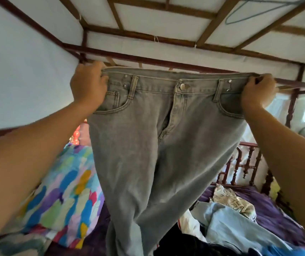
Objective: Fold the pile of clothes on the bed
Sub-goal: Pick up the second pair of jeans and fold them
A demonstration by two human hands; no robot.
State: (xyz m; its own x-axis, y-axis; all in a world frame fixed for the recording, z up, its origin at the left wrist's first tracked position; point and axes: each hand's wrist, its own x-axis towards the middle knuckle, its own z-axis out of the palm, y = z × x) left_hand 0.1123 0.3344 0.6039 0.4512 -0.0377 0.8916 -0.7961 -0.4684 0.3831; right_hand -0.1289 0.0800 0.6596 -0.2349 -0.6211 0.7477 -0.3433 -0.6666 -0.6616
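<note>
A pair of grey jeans (153, 141) hangs spread out in front of me, front side facing me, the button closed and the zip partly open. My left hand (87, 84) grips the left end of the waistband. My right hand (257, 91) pinches the right end. Both arms are raised and the waistband is pulled taut between them. The legs hang down toward the bed. Below and to the right lies the pile of clothes (227, 226): a light blue garment, a white one, a dark one and a cream patterned piece.
A purple sheet (277, 209) covers the bed. A multicoloured pillow (64, 191) lies on the left. A dark red carved bed rail (244, 167) stands at the far right end. Overhead runs a wooden canopy frame (148, 58) with white netting.
</note>
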